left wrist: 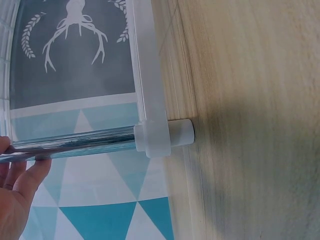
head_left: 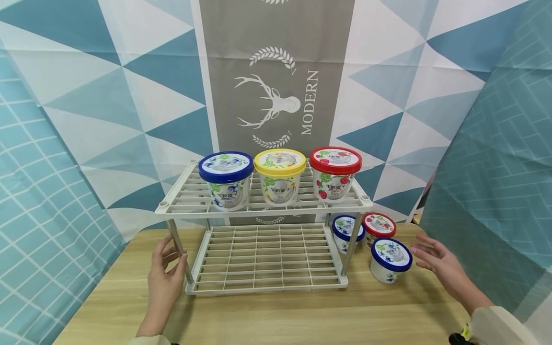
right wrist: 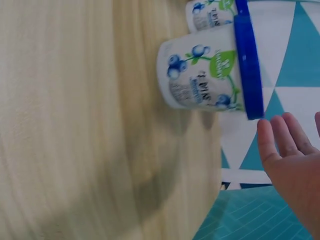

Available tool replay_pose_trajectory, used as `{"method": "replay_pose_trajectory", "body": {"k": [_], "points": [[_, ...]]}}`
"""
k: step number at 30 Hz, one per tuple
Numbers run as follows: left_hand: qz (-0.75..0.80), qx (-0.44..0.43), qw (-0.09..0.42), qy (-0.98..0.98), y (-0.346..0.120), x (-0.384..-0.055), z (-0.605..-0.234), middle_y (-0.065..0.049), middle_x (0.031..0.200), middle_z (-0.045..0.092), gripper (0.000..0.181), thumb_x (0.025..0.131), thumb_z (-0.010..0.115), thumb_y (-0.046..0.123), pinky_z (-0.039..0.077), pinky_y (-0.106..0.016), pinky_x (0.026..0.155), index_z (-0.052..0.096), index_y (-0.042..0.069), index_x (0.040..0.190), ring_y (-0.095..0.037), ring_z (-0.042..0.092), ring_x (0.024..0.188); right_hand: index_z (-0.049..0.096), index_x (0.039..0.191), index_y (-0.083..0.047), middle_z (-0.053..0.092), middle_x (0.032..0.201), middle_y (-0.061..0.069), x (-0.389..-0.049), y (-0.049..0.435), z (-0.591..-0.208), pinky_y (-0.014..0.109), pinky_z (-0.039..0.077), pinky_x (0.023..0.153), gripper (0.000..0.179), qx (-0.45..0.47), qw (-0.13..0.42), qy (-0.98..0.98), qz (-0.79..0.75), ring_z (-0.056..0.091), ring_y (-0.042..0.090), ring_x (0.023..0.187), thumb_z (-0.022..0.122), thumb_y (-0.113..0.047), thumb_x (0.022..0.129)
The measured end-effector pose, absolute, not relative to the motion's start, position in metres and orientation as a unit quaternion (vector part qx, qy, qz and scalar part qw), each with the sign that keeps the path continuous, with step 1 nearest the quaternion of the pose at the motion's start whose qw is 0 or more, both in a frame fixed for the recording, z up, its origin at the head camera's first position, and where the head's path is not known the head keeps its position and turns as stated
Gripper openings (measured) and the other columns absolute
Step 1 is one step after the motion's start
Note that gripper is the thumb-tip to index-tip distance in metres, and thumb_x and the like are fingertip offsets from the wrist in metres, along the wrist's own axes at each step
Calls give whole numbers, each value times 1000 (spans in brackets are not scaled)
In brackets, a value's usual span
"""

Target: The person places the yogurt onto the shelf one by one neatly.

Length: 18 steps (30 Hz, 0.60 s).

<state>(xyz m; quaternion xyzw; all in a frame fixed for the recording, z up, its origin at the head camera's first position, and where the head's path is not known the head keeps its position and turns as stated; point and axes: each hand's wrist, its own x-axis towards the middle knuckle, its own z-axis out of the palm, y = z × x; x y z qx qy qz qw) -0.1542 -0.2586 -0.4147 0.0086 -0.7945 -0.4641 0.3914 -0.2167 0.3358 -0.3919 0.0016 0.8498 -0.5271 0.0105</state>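
On our left, the left hand (head_left: 166,278) wraps its curled fingers round the rack's left front post (head_left: 174,232), a smooth, shiny tube that looks stiff and rather slick. The white rack (head_left: 267,289) stands on the worktop (head_left: 267,318); its top carries 3 upright tubs: blue-lidded tub (head_left: 228,187), yellow-lidded tub (head_left: 281,182), red-lidded tub (head_left: 334,179). To the rack's right, on the worktop, we see 3 more: the rear blue tub (head_left: 343,230), partly hidden by the right front post (head_left: 352,242), the rear red tub (head_left: 378,226) and, nearer us, the front blue tub (head_left: 390,258). We judge this last tub light, smooth and slightly squeezable, best held round its side just below the stiff lid. Beside that lid, the right hand (head_left: 444,266) holds nothing, its fingers loosely extended; we cannot tell whether they touch.
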Motion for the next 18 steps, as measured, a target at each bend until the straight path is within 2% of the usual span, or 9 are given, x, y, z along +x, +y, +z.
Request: {"method": "replay_pose_trajectory", "body": {"k": [2, 4, 7, 9, 10, 12, 14, 15, 18], "points": [[-463, 8, 392, -795, -258, -154, -414, 0, 103, 52, 66, 85, 60, -9, 42, 5, 74, 34, 11, 141, 17, 49, 92, 2, 148, 4, 37, 140, 25, -216, 337, -394, 20, 54, 81, 81, 2, 37, 845, -534, 44, -23, 86, 49, -37, 97], [-462, 6, 392, -796, -258, -153, -414, -5, 104, 54, 66, 85, 60, -10, 41, 5, 74, 33, 11, 141, 17, 48, 92, -4, 148, 3, 19, 145, 36, -216, 338, -397, 25, 54, 85, 83, 2, 62, 837, -543, 44, -22, 86, 50, -34, 97], [-460, 5, 391, -797, -258, -153, -413, -10, 105, 54, 66, 84, 60, -10, 41, 6, 74, 33, 10, 141, 18, 47, 92, -10, 147, 1, 16, 146, 38, -215, 341, -401, 38, 52, 94, 85, 3, 87, 836, -542, 50, -11, 96, 50, -32, 97], [-460, 6, 390, -798, -258, -153, -413, -10, 105, 54, 66, 85, 60, -10, 41, 6, 74, 32, 10, 142, 18, 47, 92, -10, 147, 2, 16, 146, 38, -215, 343, -404, 48, 48, 99, 86, 4, 95, 840, -534, 55, 9, 110, 50, -33, 97], [-460, 6, 389, -798, -257, -153, -413, -10, 105, 54, 66, 85, 60, -10, 40, 6, 74, 32, 10, 142, 18, 47, 92, -11, 147, 1, 16, 146, 38, -215, 343, -406, 52, 45, 100, 86, 5, 101, 842, -530, 53, 21, 117, 50, -34, 97], [-460, 8, 388, -798, -257, -153, -412, -10, 105, 54, 66, 85, 60, -10, 40, 6, 74, 33, 11, 142, 18, 47, 92, -12, 147, 1, 15, 146, 38, -215, 345, -410, 56, 42, 102, 88, 10, 114, 845, -523, 39, 43, 127, 49, -36, 96], [-460, 9, 388, -798, -257, -153, -412, -9, 104, 54, 66, 85, 59, -10, 41, 6, 74, 33, 11, 141, 17, 48, 92, -12, 147, 0, 13, 146, 38, -215, 346, -414, 56, 43, 101, 89, 15, 125, 842, -525, 28, 49, 132, 50, -37, 96], [-460, 9, 389, -798, -257, -153, -412, -9, 104, 55, 66, 85, 59, -10, 41, 5, 74, 33, 11, 141, 17, 48, 92, -12, 147, 0, 13, 147, 38, -215, 346, -416, 55, 44, 101, 90, 17, 128, 840, -527, 29, 50, 132, 51, -37, 95], [-459, 9, 391, -798, -257, -153, -413, -8, 104, 54, 66, 85, 60, -10, 41, 5, 74, 33, 10, 141, 18, 47, 92, -12, 147, 0, 14, 146, 39, -215, 348, -423, 51, 48, 97, 93, 19, 133, 836, -532, 42, 45, 125, 54, -37, 93]]}}
